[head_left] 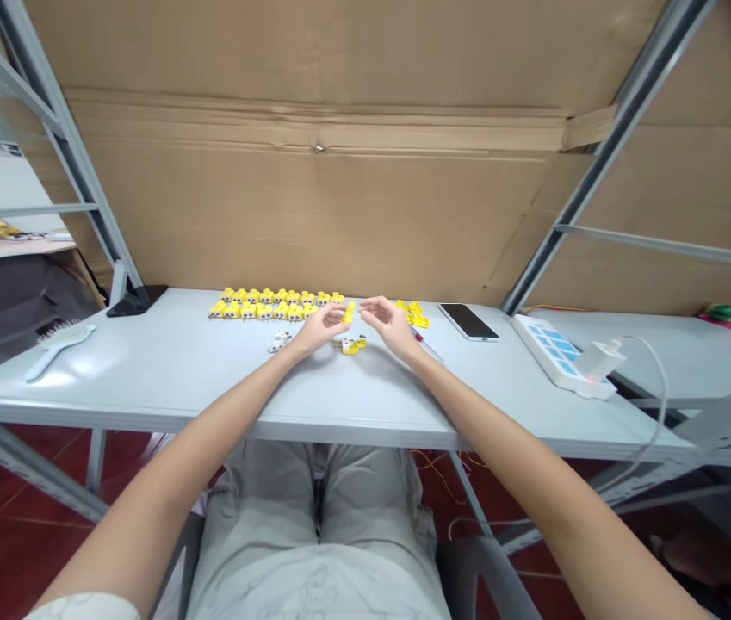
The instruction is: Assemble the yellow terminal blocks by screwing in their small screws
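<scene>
Just above the table, my left hand (325,327) pinches a small yellow plastic piece (349,313) between thumb and fingers. Facing it from the right, my right hand (387,324) is closed in a pinch; what its fingertips hold, if anything, is too small to make out. On the tabletop below lie loose yellow and white parts (350,345). A little pile of white parts (280,341) sits left of my left wrist. Behind that hand stand two rows of small yellow figures with eyes (265,310). More yellow pieces (413,312) lie beyond my right hand.
A pen-like tool (428,346) lies by my right wrist, with a phone (468,322) farther right. Toward the right edge is a power strip (562,355) with a plugged-in charger (599,360). A hairbrush (60,346) rests at left. Cardboard (313,215) walls the back.
</scene>
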Demonstrator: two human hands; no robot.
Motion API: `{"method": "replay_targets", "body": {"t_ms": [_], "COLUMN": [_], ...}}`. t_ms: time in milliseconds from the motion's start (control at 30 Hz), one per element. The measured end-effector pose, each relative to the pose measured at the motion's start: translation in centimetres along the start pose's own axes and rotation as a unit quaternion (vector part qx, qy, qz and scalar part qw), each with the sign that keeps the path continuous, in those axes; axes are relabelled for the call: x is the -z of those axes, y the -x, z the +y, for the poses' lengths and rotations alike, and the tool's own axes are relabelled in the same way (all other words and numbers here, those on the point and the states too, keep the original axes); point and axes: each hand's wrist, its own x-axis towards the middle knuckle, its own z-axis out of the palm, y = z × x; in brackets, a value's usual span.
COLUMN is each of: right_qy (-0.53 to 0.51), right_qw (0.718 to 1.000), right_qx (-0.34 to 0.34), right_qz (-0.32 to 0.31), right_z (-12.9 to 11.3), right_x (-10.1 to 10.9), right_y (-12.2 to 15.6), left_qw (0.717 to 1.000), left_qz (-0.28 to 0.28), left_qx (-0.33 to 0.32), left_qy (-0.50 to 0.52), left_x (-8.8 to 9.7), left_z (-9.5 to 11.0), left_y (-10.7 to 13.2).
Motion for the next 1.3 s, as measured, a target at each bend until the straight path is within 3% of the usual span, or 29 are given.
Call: {"method": "replay_targets", "body": {"t_ms": [67, 167, 333, 633, 1300], "right_qy": [0.047, 0.113, 0.190, 0.269, 0.254], "right_qw": [0.998, 0.983, 0.955, 0.935, 0.936], "right_qx": [-0.005, -0.045, -0.070, -0.048, -0.028], "right_qz": [-0.034, -0.137, -0.215, -0.227, -0.243], "right_z": [0.2, 0.4, 0.3, 0.7, 0.8], "right_x": [0.8, 2.0, 2.6, 2.0, 2.2], "right_y": [-0.3, -0.7, -0.7, -0.5, -0.6], "left_qw": [0.996, 0.985, 0.981, 0.969, 0.971], "left_qz": [-0.037, -0.077, -0.092, -0.140, -0.135], "left_qx": [-0.026, -0.032, 0.007, 0.005, 0.006], "left_qy": [-0.075, -0.149, -0.173, -0.205, -0.196], "left_x": [0.0, 0.1, 0.3, 0.4, 0.4], "left_z": [0.1, 0.0, -0.7, -1.1, -1.1], "left_y": [0.2, 0.5, 0.4, 0.5, 0.4]}}
